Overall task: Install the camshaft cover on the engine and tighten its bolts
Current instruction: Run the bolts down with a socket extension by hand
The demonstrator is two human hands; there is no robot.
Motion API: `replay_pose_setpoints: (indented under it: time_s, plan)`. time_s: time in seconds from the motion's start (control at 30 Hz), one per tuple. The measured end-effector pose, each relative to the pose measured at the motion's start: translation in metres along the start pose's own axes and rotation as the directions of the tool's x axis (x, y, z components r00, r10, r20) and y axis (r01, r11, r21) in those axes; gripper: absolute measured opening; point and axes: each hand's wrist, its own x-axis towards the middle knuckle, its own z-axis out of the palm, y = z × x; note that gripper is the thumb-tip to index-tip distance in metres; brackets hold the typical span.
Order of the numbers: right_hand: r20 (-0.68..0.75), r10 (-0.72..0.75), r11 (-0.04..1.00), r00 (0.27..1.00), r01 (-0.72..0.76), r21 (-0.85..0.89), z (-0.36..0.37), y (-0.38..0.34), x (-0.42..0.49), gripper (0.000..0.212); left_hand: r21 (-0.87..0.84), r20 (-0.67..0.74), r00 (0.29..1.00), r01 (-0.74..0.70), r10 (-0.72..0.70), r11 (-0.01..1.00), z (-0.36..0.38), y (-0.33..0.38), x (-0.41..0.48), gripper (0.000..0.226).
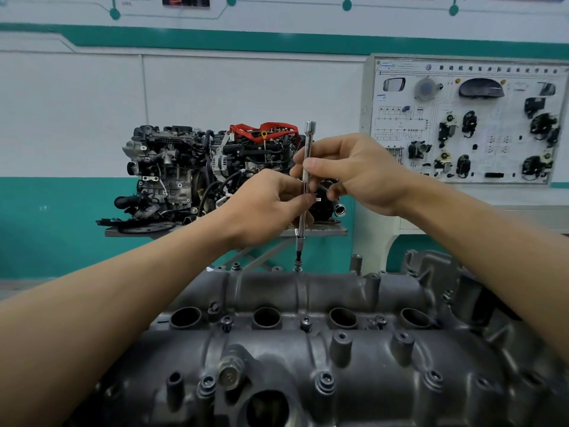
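Here, left hand and right hand pinch the slim knurled steel extension.

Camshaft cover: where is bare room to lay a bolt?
Bare: the smooth ridge between the far-edge bolts and the four round holes; it is rounded, though. Crowded: the hole row with its bolts, and the near edge around the hex plug.

Left arm comes in from near left, right arm from near right, both bare and reaching far, meeting mid-scene. My left grip sits lower, fingertips pinching the extension bar. My right grip is just above, thumb across the bar, fingers curled round it.
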Motion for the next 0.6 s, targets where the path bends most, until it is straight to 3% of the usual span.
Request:
replay_pose_setpoints:
  time_s: [0.07,0.23,0.33,0.43,0.6]
  plan:
    - [-0.030,-0.022,1.000,0.999,0.022,-0.015,0.0007,0.0001,0.0007,0.003,0.003,-0.016,1.000,-0.004,0.004,1.000,0.0009,-0.0010,-0.0003,0.030]
    - [-0.078,-0.073,0.997,0.994,0.072,-0.018,-0.0029,0.0000,0.0013,0.024,-0.018,-0.082,0.996,-0.039,0.038,0.999,0.0005,-0.0006,-0.0007,0.025]
    - [-0.054,-0.038,0.999,0.998,0.038,-0.003,-0.0030,-0.0005,0.0002,0.021,0.008,-0.014,0.999,-0.032,0.032,0.999,-0.0008,0.0016,-0.0019,0.030]
    - [0.026,0.019,1.000,0.999,-0.019,0.004,-0.0028,-0.0032,-0.0013,0.005,-0.027,0.049,0.999,0.013,-0.012,1.000,-0.0047,0.0040,-0.0022,0.026]
    - [0.026,0.016,0.999,1.000,-0.015,-0.052,-0.0038,-0.0055,-0.0023,0.010,-0.001,0.086,0.996,0.037,-0.037,0.999,-0.0042,0.0002,0.0004,0.024]
